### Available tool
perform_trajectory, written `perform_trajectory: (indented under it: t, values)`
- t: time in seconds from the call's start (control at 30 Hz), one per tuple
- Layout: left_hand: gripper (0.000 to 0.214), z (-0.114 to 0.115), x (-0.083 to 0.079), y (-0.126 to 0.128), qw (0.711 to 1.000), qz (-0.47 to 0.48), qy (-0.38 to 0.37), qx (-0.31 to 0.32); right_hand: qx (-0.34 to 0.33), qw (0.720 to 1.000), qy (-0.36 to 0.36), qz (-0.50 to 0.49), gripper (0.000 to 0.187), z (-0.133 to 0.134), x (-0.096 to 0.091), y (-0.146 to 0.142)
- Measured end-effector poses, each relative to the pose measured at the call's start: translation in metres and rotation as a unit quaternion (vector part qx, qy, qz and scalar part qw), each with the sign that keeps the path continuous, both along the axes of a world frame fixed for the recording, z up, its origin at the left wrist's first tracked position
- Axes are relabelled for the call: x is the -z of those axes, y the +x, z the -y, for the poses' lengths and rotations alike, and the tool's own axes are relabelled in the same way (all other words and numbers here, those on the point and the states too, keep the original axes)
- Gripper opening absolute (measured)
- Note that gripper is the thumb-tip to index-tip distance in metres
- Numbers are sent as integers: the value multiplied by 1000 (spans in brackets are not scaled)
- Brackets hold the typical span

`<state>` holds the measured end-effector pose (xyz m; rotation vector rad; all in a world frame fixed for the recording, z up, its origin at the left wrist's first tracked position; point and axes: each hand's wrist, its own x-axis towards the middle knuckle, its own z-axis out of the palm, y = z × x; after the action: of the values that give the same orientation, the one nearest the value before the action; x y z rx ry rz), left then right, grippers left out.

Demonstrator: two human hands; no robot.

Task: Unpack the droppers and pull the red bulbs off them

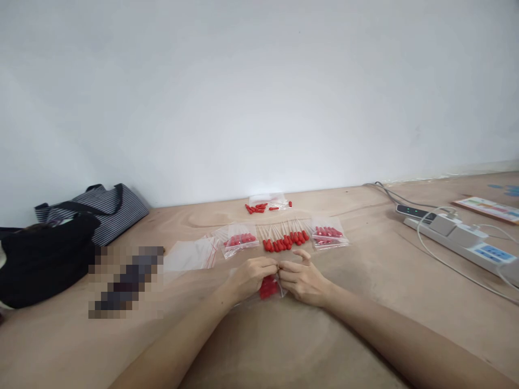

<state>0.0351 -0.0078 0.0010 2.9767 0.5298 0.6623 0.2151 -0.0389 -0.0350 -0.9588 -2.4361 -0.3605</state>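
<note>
My left hand point(255, 275) and my right hand point(302, 278) meet at a small clear zip bag point(282, 289) holding red-tipped sticks point(267, 287). Both hands are closed, fingertips pinched together at the bag's upper edge; one right finger sticks up. Just beyond them lies a row of loose pale sticks with red tips point(286, 241). A filled zip bag point(240, 241) rests left of that row, and another filled zip bag point(330, 235) to its right. Nearest my left hand's outer side is a spread of flat clear zip bags point(192, 254) with red lines.
By the wall, short red pieces point(256, 208) lie at a clear bag point(267, 200). A striped bag point(121, 210) and a black cloth item point(48, 265) sit at left, beside a blurred-out patch point(130, 281). A power strip point(454, 237) with cables is at right, near a colourful card point(488, 209).
</note>
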Motion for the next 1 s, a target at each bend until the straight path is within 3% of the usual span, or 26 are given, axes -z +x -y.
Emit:
perform_trajectory:
  t: [0.1, 0.2, 0.3, 0.37, 0.5, 0.6, 0.87, 1.0]
  values:
    - [38, -1, -5, -2, 1000, -9, -8, 1, -35, 999, 34, 6, 26, 0, -5, 1]
    - [31, 6, -12, -7, 997, -17, -31, -68, -12, 998, 50, -20, 23, -1, -10, 5]
    - [52, 24, -17, -17, 980, -63, -93, -162, -18, 998, -8, -54, 17, -2, -14, 12]
    - [63, 37, -16, -26, 967, -103, -139, -185, -47, 993, -68, -80, 17, -1, -16, 16]
    - [69, 49, -6, -37, 953, -123, -200, -193, -82, 973, -183, -110, 26, 0, -20, 20]
    - [69, 44, -3, -35, 953, -105, -214, -185, -59, 961, -241, -122, 24, 0, -22, 18]
    - [68, 35, -9, -29, 944, -93, -250, -195, 47, 938, -285, -192, 18, -6, -11, 3]
    - [67, 35, -2, -32, 947, -72, -253, -186, 71, 926, -305, -213, 31, -7, -9, 0]
